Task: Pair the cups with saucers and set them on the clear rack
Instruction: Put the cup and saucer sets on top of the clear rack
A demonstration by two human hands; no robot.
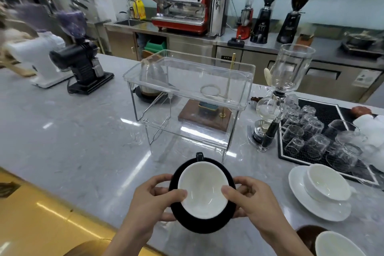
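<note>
Both hands' grip clamped on 1 black cup point(202, 189) w/ saucer point(199, 224); 1 white pair point(321, 190) nearby.

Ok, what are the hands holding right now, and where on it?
Both hands hold the black saucer with the black cup on it: left hand at its left edge, right hand at its right edge, thumbs on the cup rim.

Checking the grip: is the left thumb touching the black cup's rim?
Touching. The head view shows the left hand's thumb pressed over the black cup's rim.
</note>
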